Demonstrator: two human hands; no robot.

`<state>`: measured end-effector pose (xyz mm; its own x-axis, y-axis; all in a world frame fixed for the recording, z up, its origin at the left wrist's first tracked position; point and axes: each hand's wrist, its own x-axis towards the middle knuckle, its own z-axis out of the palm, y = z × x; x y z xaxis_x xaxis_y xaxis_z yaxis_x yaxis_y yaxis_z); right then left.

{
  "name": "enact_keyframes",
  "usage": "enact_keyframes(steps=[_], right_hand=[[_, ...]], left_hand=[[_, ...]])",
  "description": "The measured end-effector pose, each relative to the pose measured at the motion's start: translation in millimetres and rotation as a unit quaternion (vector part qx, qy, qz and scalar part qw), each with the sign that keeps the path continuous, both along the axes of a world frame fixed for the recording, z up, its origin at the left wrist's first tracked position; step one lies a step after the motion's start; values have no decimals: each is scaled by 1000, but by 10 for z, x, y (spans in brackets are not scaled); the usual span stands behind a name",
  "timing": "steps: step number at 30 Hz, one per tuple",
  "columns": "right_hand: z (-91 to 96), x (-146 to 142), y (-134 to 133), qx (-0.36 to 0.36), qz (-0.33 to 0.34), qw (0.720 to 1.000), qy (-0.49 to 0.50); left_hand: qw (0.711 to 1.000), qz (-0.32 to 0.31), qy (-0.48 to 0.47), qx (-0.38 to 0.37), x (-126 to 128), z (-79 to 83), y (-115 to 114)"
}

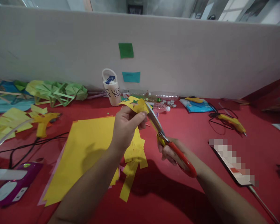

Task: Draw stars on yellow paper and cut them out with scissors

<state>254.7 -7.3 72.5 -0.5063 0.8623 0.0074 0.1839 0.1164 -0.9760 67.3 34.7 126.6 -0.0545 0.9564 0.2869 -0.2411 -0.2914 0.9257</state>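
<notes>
My left hand (127, 126) pinches a small piece of yellow paper (140, 107) with star shapes on it, held up above the table. In my right hand (170, 152) is a pair of scissors (162, 133) with red handles, its blades pointing up and left. The blades meet the right edge of the yellow paper; whether they are parted there is hard to make out. Below my left hand lie a stack of yellow sheets (91, 146) and several yellow offcuts (128, 183).
On the red table (158, 202), a glue gun (43, 123) and a purple device (16, 183) are left. A white tumbler (112, 91) and clear bottles (163, 95) stand or lie at the back. Rightward are a soldering-iron-like yellow tool (233, 123) and a phone (231, 165) with a cable.
</notes>
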Motion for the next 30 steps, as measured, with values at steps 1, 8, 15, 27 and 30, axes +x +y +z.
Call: enact_keyframes(steps=[1,8,15,27,30], right_hand=[[-22,7,0,2,0,1000,1],[-43,18,3,11,4,1000,-4],[-10,15,-2,11,12,1000,-8],[-11,-11,-13,-6,-4,1000,3],[12,-11,-12,-13,-1,1000,0]], left_hand=[[1000,-3,0,1,2,-4,0],[1000,-14,-12,3,5,-26,4],[1000,-10,-21,-3,17,-17,15],[1000,-12,-5,-4,18,-23,19],[1000,-15,-5,-10,19,-27,27]])
